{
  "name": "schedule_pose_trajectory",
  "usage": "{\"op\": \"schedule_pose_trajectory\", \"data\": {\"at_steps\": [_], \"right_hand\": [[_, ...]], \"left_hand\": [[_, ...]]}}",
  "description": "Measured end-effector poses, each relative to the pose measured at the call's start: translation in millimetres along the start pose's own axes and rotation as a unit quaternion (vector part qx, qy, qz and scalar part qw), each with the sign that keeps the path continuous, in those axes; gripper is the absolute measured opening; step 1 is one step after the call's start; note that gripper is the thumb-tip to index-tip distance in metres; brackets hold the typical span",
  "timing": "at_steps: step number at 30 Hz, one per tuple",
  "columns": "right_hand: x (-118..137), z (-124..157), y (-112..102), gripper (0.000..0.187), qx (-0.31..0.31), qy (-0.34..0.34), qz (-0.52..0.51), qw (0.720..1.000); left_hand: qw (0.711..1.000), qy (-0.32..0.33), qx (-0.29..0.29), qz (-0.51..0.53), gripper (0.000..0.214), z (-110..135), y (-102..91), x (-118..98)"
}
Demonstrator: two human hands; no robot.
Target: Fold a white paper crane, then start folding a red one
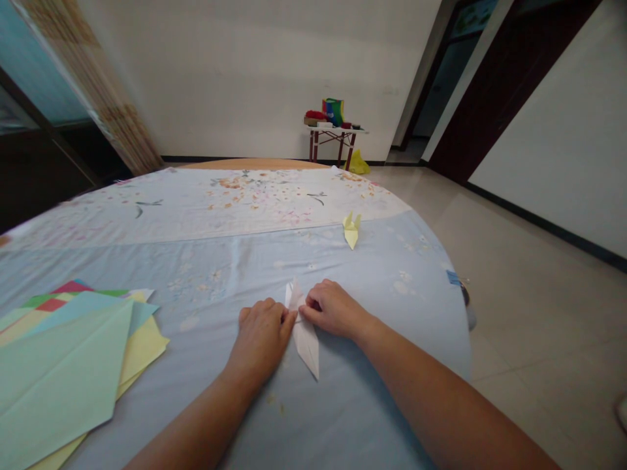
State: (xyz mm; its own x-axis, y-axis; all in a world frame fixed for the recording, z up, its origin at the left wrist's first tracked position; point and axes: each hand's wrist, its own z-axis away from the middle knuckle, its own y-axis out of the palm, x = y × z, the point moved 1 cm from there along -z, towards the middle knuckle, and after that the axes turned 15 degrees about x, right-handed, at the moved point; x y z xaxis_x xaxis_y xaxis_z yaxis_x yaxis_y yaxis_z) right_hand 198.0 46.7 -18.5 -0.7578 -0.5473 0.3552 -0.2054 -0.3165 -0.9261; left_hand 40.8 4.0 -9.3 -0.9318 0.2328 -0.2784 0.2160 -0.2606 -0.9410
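Note:
A narrow piece of folded white paper (307,346) lies on the blue part of the tablecloth, its lower end tapering to a point toward me. My left hand (264,333) grips its left edge near the middle, thumb against the fold. From the other side, my right hand (336,308) pinches the same paper between thumb and curled fingers. The paper's upper part shows between the two hands, while its middle is partly covered by my fingertips. Farther off to the right stands a small folded yellow paper figure (351,230) with two upright points.
Several coloured paper sheets (63,365) are stacked at the left. A floral cloth (274,196) covers the round table, with a blue clip (453,278) at its right edge. By the wall stands a small side table (337,130) bearing a colourful bag (334,111).

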Motion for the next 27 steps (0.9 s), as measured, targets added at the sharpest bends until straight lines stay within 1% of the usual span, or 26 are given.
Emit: {"op": "schedule_pose_trajectory", "data": {"at_steps": [3, 13, 17, 21, 24, 27], "right_hand": [[1, 0, -1, 0.025, 0.005, 0.007, -0.003, 1.0], [2, -2, 0, 0.022, 0.001, 0.014, -0.016, 1.0], [2, -2, -1, 0.022, 0.006, 0.024, -0.021, 0.999], [2, -2, 0, 0.022, 0.005, 0.019, -0.025, 0.999], [2, -2, 0, 0.022, 0.005, 0.021, -0.025, 0.999], [2, -2, -1, 0.023, 0.011, 0.027, -0.023, 0.999]], "left_hand": [[1.0, -0.01, 0.004, -0.014, 0.036, -1, -0.7, 1], [0.999, -0.01, 0.02, 0.047, 0.035, -6, -4.1, 7], [0.999, -0.014, 0.026, 0.045, 0.034, -6, -7.2, 7], [0.999, -0.02, 0.009, 0.028, 0.032, -5, -8.1, 8], [0.999, -0.007, -0.005, 0.037, 0.028, -3, -5.0, 11], [0.998, 0.005, -0.04, 0.047, 0.024, -2, -0.7, 14]]}}
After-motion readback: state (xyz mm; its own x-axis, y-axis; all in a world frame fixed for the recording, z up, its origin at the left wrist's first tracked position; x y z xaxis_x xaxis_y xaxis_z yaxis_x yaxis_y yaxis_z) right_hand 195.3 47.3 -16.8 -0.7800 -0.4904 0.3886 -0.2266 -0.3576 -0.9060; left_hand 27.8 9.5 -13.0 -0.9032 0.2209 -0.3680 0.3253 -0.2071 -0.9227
